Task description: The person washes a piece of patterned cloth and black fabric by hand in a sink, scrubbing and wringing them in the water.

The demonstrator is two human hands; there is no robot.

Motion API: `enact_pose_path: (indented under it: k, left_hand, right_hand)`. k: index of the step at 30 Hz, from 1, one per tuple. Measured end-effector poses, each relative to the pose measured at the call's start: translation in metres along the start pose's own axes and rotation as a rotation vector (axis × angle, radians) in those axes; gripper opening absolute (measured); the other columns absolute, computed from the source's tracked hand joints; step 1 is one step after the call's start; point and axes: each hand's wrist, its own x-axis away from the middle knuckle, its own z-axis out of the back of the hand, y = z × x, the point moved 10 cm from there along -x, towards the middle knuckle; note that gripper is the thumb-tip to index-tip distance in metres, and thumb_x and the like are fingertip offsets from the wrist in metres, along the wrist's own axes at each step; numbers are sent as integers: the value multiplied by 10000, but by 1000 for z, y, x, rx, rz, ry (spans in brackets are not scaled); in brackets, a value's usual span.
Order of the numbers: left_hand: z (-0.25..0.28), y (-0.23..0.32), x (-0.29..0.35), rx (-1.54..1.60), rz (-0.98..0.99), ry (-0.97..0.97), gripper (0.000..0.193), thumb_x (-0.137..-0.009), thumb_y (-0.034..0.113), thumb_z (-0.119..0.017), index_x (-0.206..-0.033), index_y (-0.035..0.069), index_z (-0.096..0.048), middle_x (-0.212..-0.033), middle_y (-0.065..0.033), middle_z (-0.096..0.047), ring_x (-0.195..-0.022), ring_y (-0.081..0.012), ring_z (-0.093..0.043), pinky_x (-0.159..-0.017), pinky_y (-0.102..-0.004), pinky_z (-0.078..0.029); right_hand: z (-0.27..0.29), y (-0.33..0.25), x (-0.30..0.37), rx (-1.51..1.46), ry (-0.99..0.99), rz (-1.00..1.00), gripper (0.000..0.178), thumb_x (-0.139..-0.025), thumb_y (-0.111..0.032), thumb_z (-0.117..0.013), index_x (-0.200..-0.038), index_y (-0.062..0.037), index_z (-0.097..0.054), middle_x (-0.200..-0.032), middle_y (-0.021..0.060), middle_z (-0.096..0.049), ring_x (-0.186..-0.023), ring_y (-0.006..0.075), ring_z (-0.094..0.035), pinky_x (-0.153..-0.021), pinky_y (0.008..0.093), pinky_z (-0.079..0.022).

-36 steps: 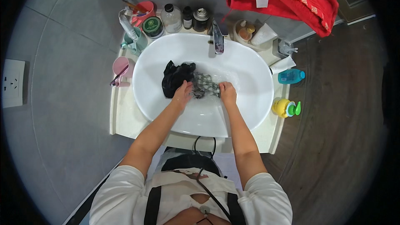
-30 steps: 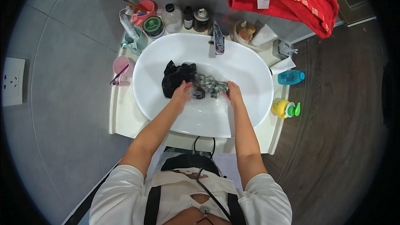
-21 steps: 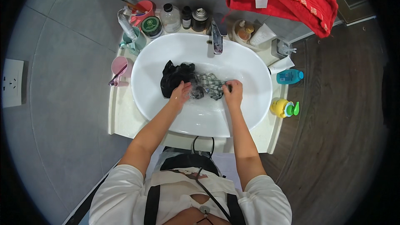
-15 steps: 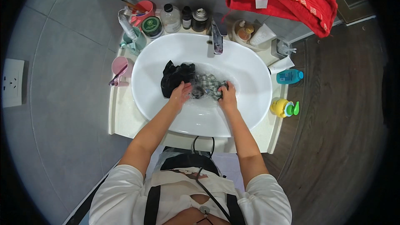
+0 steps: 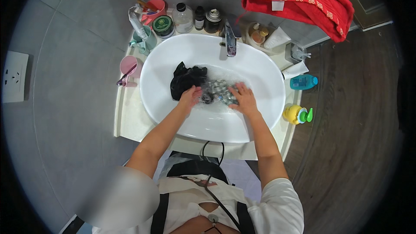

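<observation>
A checked grey-and-white cloth (image 5: 219, 87) lies soaked in sudsy water at the bottom of a white oval sink (image 5: 208, 126). Bunched against its left side is a wet black cloth (image 5: 185, 80). My left hand (image 5: 189, 97) rests at the lower edge of the black cloth, beside the checked one, fingers stretched out and closing on nothing that I can see. Over the right end of the checked cloth, my right hand (image 5: 245, 99) is spread, palm down and fingers apart, touching the cloth or the suds.
A faucet (image 5: 230, 45) juts over the sink's back rim. Bottles and jars, including a green-lidded jar (image 5: 163, 26), line the back. Left stands a pink cup (image 5: 129, 66); right, a blue bottle (image 5: 303, 82) and a yellow pump bottle (image 5: 294, 114). A red towel (image 5: 299, 4) hangs at back right.
My right hand has let go of its bunched hold on the checked cloth and spread its fingers. My left hand stays nearly in place. The whole view has shifted slightly.
</observation>
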Motion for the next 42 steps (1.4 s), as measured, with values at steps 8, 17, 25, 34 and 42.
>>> enact_pose_path:
  k: [8,17,25,34,42]
  left_hand:
    - [-3,0,7,18,-33,-16,292,-872,346,-454,-991,99,-553,-928,-18,-586,-833,-122,-555,-706,-281,-453]
    - [-9,-5,14,53,-17,-23,279,-870,328,-464,-1013,103,-546,-930,-12,-573,-863,-135,-554,-723,-307,-463]
    - [-20,-9,16,108,41,0,314,-849,347,-499,-1097,154,-498,-953,-7,-536,-854,-149,-507,-742,-352,-460]
    - [-67,16,35,277,-36,-274,463,-800,470,-527,-1111,130,-478,-990,-45,-510,-867,-152,-508,-733,-305,-438]
    - [-78,15,31,351,25,-56,296,-812,410,-546,-771,119,-509,-663,-11,-517,-605,-128,-525,-537,-290,-451]
  right_hand:
    - [-27,-28,3,39,58,-49,607,-650,-214,-628,-1219,-160,-422,-1233,141,-392,-1119,312,-374,-879,417,-343]
    - [-34,-55,7,-118,27,32,596,-620,-108,-617,-1183,-210,-455,-1123,146,-460,-978,285,-481,-774,352,-452]
    - [-20,-19,-4,-302,-88,-393,405,-663,-110,-585,-1062,-166,-549,-981,144,-514,-863,294,-546,-734,366,-459]
    - [75,-158,11,-642,327,94,156,-696,-108,-628,-840,-73,-580,-876,86,-538,-776,270,-548,-664,326,-456]
    - [44,-93,-13,-357,556,-215,106,-771,-165,-554,-730,-74,-519,-756,99,-504,-679,293,-527,-559,377,-434]
